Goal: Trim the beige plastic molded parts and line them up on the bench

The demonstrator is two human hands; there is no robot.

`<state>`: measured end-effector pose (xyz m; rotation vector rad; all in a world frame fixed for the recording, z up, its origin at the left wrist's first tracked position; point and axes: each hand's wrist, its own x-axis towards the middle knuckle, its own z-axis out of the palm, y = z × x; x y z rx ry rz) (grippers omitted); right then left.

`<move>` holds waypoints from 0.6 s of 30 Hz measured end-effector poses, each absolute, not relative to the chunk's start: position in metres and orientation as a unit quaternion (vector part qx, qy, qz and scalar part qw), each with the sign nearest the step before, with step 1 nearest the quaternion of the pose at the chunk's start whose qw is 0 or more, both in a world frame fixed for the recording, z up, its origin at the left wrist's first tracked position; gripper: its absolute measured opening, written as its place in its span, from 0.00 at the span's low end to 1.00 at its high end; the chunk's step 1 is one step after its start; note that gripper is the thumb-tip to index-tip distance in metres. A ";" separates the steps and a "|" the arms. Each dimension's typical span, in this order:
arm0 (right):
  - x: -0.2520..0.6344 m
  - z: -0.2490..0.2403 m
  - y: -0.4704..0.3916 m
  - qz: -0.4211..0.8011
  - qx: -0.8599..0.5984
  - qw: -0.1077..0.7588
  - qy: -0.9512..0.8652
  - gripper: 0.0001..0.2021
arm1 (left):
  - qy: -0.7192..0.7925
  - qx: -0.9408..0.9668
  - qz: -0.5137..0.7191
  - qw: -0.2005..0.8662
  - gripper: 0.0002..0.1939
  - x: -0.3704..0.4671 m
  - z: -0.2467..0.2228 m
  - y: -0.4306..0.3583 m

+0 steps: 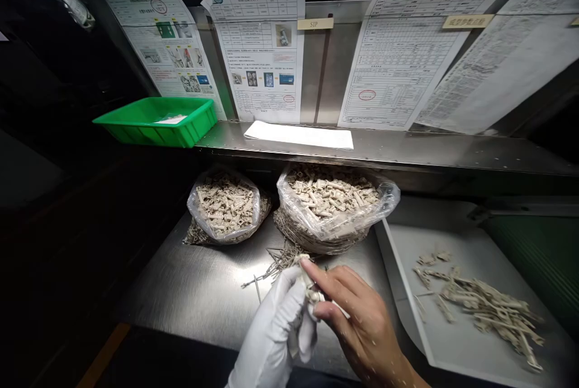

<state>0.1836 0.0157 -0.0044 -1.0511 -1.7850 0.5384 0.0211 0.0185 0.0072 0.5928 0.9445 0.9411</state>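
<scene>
My left hand (275,324), in a white glove, is closed around a small beige plastic part (313,296) above the steel table's front half. The bare right hand (364,315) pinches the same part, its index fingertip at the upper end and its thumb lower down. Much of the part is hidden by my fingers. Just beyond my hands lies a loose pile of thin, dark rods (283,262). Behind that pile sits a clear plastic bag (328,225) filled with beige tubular parts. Another, smaller bag (217,234) of similar pieces stands to its left.
On the right, a grey tray (407,309) holds long beige pieces (497,309). A steel shelf (452,149) crosses behind the bags, carrying a green bin (158,131) and folded white paper (298,134). Printed sheets (262,26) hang above the shelf.
</scene>
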 end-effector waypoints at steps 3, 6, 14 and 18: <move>0.182 -0.003 0.016 0.201 -0.436 0.487 -0.730 0.23 | 0.432 0.274 0.423 0.748 0.18 0.021 0.010 0.015; 0.181 -0.003 0.016 0.198 -0.428 0.483 -0.738 0.24 | 0.426 0.271 0.419 0.755 0.17 0.020 0.012 0.013; 0.176 -0.004 0.009 0.133 -0.420 0.484 -0.756 0.24 | 0.385 0.259 0.435 0.772 0.18 0.017 0.011 0.013; 0.175 -0.002 0.009 0.106 -0.395 0.491 -0.769 0.21 | 0.363 0.257 0.445 0.777 0.17 0.018 0.008 0.014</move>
